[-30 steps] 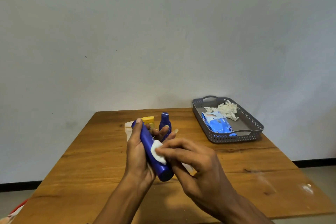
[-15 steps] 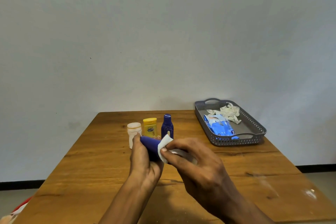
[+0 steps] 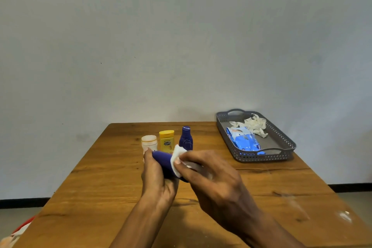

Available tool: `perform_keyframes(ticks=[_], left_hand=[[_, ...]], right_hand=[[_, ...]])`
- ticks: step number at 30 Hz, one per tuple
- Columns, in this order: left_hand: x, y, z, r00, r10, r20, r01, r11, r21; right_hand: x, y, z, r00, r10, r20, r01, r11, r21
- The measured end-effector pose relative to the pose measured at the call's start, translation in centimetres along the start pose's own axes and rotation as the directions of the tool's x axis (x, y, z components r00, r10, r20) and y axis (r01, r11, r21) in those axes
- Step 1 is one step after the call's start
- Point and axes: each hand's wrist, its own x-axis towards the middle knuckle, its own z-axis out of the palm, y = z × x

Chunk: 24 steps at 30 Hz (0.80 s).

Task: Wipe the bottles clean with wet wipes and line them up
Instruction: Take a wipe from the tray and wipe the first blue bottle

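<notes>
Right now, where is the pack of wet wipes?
In the head view, the blue wipes pack lies in the grey tray at the table's far right, beside crumpled used wipes.

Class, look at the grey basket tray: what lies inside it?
Inside the grey tray lie a blue wet-wipe pack and crumpled white wipes behind it. Anything under the pack or wipes is covered and cannot be seen.
</notes>
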Motion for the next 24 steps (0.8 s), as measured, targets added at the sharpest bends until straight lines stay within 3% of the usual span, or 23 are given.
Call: perform_keyframes(ticks=[5, 14, 19, 24], left_hand=[[-0.7, 1.1, -0.3, 1.000, -0.002, -0.001, 0.002, 0.996, -0.092], [-0.3, 0.9, -1.0, 0.997, 0.061, -0.042, -0.060, 0.998, 0.012], [-0.1, 2.2, -1.7, 0.998, 0.036, -0.052, -0.040, 0.995, -0.089], [0.9, 5.3, -2.8, 0.964, 0.235, -0.123, -0.244, 0.968, -0.062]], right_hand=[[-1.6, -0.3, 1.0, 0.990, -0.005, 0.144, 0.005, 1.000, -0.001], [-0.2, -0.4, 1.3, 0.997, 0.017, 0.082, -0.016, 1.000, -0.008], [-2.2, -0.1, 2.8, 0.990, -0.013, 0.140, 0.009, 1.000, 0.028], [-4.1, 1.4, 3.9, 0.987, 0.042, 0.155, -0.048, 0.998, 0.036]])
